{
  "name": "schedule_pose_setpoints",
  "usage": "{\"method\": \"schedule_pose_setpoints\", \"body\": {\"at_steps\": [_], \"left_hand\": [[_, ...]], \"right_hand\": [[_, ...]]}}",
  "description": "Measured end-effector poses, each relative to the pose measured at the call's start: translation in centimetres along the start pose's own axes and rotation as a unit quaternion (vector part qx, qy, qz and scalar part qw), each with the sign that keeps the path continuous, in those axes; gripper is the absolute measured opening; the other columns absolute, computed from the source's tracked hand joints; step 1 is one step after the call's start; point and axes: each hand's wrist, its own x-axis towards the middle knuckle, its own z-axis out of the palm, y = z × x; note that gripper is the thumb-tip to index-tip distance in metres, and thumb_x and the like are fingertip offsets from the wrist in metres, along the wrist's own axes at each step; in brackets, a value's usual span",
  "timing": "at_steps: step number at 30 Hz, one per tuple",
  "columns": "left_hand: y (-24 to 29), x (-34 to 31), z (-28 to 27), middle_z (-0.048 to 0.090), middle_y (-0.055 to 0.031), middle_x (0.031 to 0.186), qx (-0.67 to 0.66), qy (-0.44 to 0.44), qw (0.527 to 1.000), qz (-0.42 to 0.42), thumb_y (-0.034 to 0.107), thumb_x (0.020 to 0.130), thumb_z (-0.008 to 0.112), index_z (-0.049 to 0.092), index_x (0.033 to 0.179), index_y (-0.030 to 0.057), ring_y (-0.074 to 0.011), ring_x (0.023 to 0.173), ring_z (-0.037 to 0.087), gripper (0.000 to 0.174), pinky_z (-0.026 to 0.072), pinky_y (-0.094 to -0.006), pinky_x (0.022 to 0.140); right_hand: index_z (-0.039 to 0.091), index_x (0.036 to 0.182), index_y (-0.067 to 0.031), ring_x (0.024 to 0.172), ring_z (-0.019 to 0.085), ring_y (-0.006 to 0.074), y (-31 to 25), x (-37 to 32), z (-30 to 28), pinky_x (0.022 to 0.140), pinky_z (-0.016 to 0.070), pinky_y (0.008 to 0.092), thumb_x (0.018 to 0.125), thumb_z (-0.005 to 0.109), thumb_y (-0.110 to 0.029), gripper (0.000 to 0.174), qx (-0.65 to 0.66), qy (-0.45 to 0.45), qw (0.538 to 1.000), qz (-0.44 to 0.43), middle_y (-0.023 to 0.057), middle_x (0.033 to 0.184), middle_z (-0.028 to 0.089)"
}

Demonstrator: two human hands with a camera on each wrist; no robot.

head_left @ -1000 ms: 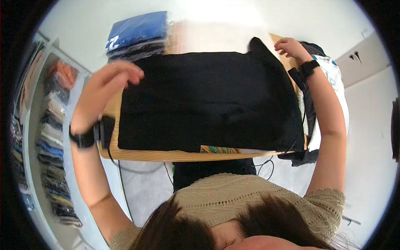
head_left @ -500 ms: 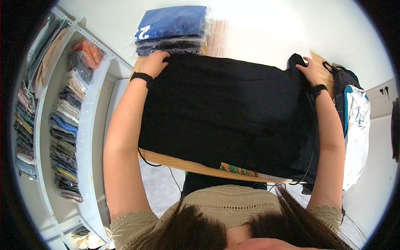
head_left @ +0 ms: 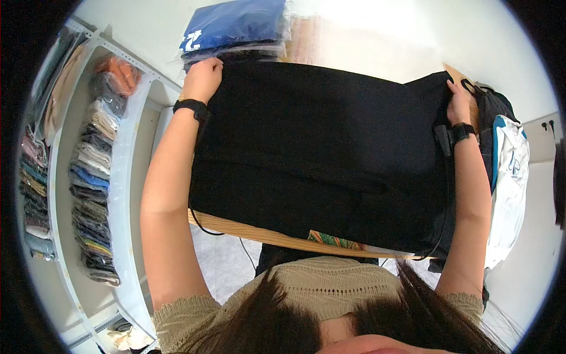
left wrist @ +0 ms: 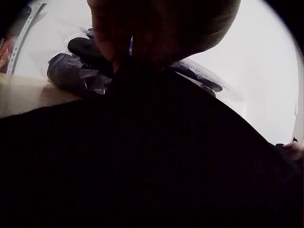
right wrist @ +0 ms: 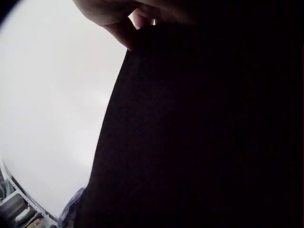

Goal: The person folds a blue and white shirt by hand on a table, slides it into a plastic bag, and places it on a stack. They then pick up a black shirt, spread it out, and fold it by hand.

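A wide black garment [head_left: 318,147] spreads across the wooden table, and its far edge is lifted at both corners. My left hand [head_left: 203,81] pinches the far left corner, and in the left wrist view the fingers [left wrist: 116,52] grip the bunched cloth. The far right corner is held by my right hand [head_left: 457,105], its thumb in front of the fabric. From the right wrist, the black cloth [right wrist: 190,133] hangs down from the pinching fingers [right wrist: 124,35] and fills most of the view. A printed patch [head_left: 333,239] shows under the near edge.
Bagged folded clothes, blue [head_left: 233,26] on top, are stacked behind the left corner. A white shirt [head_left: 510,177] and a black drawstring bag [head_left: 495,106] lie at the right. Shelves of packed clothes [head_left: 94,177] stand at the left. The table edge [head_left: 259,233] runs close to my body.
Both hands have reached the far corners of the black garment and taken hold. The right corner, folded up before, is now drawn out to the right and the far edge pulled straighter.
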Motion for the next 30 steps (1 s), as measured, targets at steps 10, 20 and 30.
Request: {"method": "schedule_pose_setpoints", "body": {"at_steps": [10, 20, 30], "left_hand": [[-2.7, -1.1, -3.3, 0.066, -0.0094, 0.093, -0.149, -0.074, 0.984, 0.063, 0.013, 0.082, 0.059, 0.065, 0.092, 0.0024, -0.0213, 0.086, 0.062, 0.016, 0.0463, -0.0299, 0.078], [-5.2, -12.1, -8.9, 0.063, -0.0076, 0.098, -0.243, -0.151, 0.952, 0.111, 0.006, 0.077, 0.062, 0.061, 0.089, 0.0014, -0.0173, 0.095, 0.056, 0.012, 0.04, -0.0302, 0.088], [-1.1, -15.3, -7.4, 0.042, -0.0122, 0.133, -0.117, -0.285, 0.934, 0.183, 0.007, 0.065, 0.072, 0.053, 0.121, 0.0163, -0.029, 0.124, 0.037, 0.06, 0.0321, -0.0375, 0.104]], "right_hand": [[0.059, 0.099, -0.0005, 0.088, 0.055, 0.0157, -8.0, -7.1, -0.9, 0.086, 0.0383, 0.0279, 0.085, 0.057, -0.014, 0.019, -0.03, -0.135, 0.989, -0.044, 0.0047, 0.096, 0.061], [0.058, 0.105, -0.0022, 0.087, 0.055, 0.0122, -8.4, -19.7, -11.1, 0.078, 0.0423, 0.0256, 0.074, 0.069, -0.019, 0.037, -0.236, -0.282, 0.929, 0.052, 0.0019, 0.097, 0.06], [0.061, 0.093, -0.002, 0.076, 0.051, 0.0048, -6.1, -24.8, -6.5, 0.072, 0.0405, 0.0202, 0.075, 0.069, -0.008, 0.021, -0.306, -0.233, 0.919, 0.089, -0.0034, 0.084, 0.057]]}}
